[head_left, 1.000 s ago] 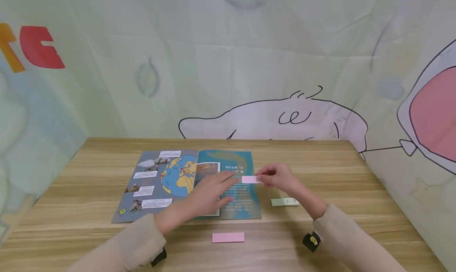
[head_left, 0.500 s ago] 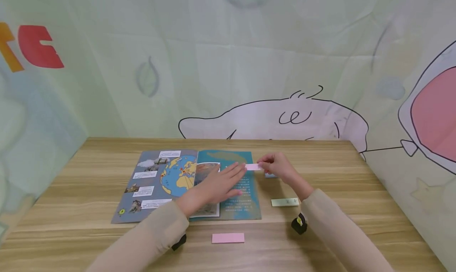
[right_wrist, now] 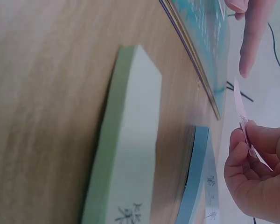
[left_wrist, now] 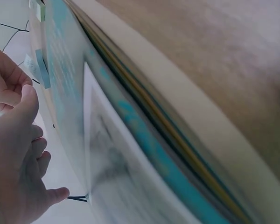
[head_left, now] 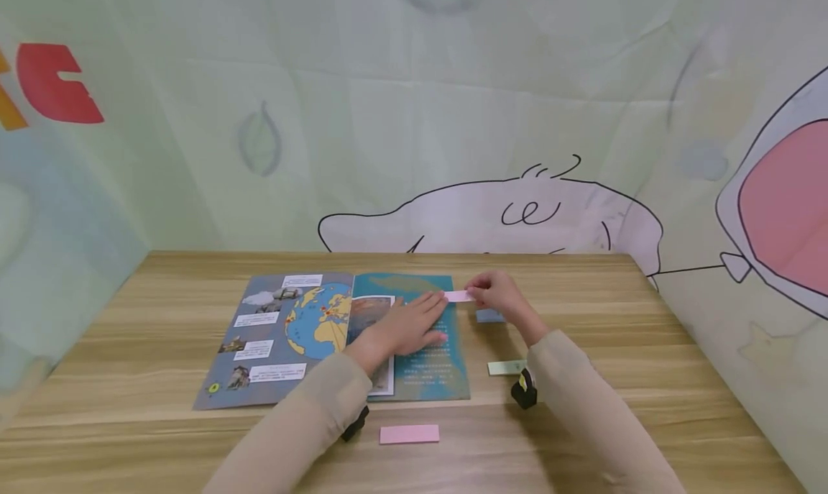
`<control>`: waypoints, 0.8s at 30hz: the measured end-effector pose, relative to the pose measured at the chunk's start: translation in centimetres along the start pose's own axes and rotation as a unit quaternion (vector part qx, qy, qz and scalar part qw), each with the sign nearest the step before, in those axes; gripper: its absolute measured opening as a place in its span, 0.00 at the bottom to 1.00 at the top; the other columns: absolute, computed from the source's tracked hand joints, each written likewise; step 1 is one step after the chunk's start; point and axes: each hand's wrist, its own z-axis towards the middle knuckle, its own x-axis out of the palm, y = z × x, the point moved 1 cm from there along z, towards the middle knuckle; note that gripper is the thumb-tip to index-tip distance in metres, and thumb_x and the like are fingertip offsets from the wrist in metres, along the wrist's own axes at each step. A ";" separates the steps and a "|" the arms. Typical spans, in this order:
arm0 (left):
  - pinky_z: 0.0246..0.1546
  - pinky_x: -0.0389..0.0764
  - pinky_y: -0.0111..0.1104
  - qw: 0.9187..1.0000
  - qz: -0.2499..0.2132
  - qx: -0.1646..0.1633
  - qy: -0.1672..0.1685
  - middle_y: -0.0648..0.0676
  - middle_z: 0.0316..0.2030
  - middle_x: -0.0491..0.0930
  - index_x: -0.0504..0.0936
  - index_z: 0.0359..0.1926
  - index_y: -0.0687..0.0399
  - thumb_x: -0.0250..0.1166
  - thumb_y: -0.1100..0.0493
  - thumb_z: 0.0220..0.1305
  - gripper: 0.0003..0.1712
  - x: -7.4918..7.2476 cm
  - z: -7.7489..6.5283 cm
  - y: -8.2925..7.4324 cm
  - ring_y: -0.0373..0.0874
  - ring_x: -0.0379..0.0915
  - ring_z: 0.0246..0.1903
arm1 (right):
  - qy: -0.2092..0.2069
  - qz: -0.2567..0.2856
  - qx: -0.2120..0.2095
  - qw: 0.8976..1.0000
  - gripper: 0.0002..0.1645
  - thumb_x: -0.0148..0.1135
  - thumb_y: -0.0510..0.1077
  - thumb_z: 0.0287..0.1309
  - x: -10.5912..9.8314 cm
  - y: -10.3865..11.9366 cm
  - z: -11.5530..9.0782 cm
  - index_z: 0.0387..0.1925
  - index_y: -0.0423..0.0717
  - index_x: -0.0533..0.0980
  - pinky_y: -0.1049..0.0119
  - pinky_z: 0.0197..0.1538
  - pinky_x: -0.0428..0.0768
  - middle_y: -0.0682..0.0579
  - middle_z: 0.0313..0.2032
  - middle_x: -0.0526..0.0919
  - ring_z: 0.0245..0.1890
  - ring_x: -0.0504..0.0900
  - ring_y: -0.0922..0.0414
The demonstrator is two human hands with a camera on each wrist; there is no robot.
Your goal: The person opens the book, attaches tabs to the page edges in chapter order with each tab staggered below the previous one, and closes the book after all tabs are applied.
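Observation:
An open picture book (head_left: 420, 379) lies on the table, a globe drawing on its left page. My left hand (head_left: 406, 326) extends over the right page, its fingers mostly straight. At the right page's outer edge, my right hand (head_left: 504, 300) pinches the right end of a pink sticky note strip (head_left: 458, 296) between thumb and fingers. Left fingertips are close to the strip's other end; in the right wrist view one fingertip (right_wrist: 245, 67) appears just short of the strip (right_wrist: 239, 105). Contact with the page is hard to judge.
Right of the book, below my right hand, are a blue sticky note pad (head_left: 489, 316) and a green one (head_left: 506, 367), both with handwriting. A pink pad (head_left: 409, 434) lies nearer the table's front. A printed cloth (head_left: 414, 156) hangs behind the table (head_left: 116, 379).
Both hands have moved up the right page with the pink strip, toward its top outer edge. The blue pad has come into view under my right hand. The book and other pads stay put.

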 end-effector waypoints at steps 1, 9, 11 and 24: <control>0.63 0.49 0.59 1.000 -0.001 -0.003 0.000 0.56 0.71 0.47 0.50 0.71 0.58 0.47 0.41 0.69 0.39 0.1 0.2 0.0 0.50 0.40 0.70 | 0.000 0.002 0.005 1.000 0.11 0.57 0.37 0.62 -0.1 0.0 0.1 0.42 0.34 0.79 0.67 0.35 0.80 0.44 0.34 0.79 0.29 0.75 0.55; 0.63 0.51 0.57 0.999 0.025 -0.038 0.015 0.52 0.72 0.45 0.50 0.72 0.55 0.44 0.39 0.69 0.39 0.9 1.5 0.0 0.48 0.40 0.70 | 0.005 0.006 0.020 1.000 0.11 0.56 0.38 0.62 -0.1 -0.6 0.8 0.42 0.35 0.79 0.68 0.33 0.79 0.45 0.34 0.79 0.28 0.75 0.56; 0.63 0.51 0.57 0.999 0.024 -0.042 0.018 0.52 0.72 0.45 0.50 0.72 0.54 0.44 0.38 0.69 0.39 0.9 1.6 -0.1 0.47 0.39 0.70 | 0.004 0.002 0.022 1.000 0.11 0.57 0.37 0.62 0.0 -0.7 1.0 0.42 0.35 0.79 0.68 0.32 0.78 0.45 0.33 0.79 0.27 0.75 0.56; 0.64 0.50 0.56 0.997 0.015 -0.068 0.030 0.52 0.72 0.46 0.50 0.72 0.53 0.41 0.38 0.69 0.38 1.0 2.8 -0.1 0.46 0.39 0.70 | 0.012 0.008 0.008 1.000 0.08 0.58 0.34 0.60 0.4 -0.7 1.3 0.37 0.34 0.80 0.68 0.29 0.77 0.46 0.27 0.78 0.23 0.74 0.57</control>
